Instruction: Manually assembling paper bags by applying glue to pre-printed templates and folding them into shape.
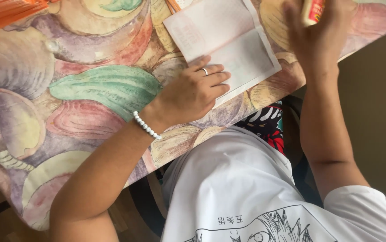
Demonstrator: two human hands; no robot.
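Painted table (pixel 90 89): left hand (pixel 193 92) presses open booklet (pixel 229 42).

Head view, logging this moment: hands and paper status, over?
Left hand flat on white folded paper sheet, pinning it. Right hand raised, gripping small red-and-yellow object. Nothing blocking the paper on the shell-patterned table.

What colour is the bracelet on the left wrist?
White beads; the bracelet sits just behind the left hand, clear in the head view.

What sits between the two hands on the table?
In the head view, only the open booklet lies between them. The left hand rests on its lower edge; the right hand grips a small red-and-yellow object just beyond its right edge.
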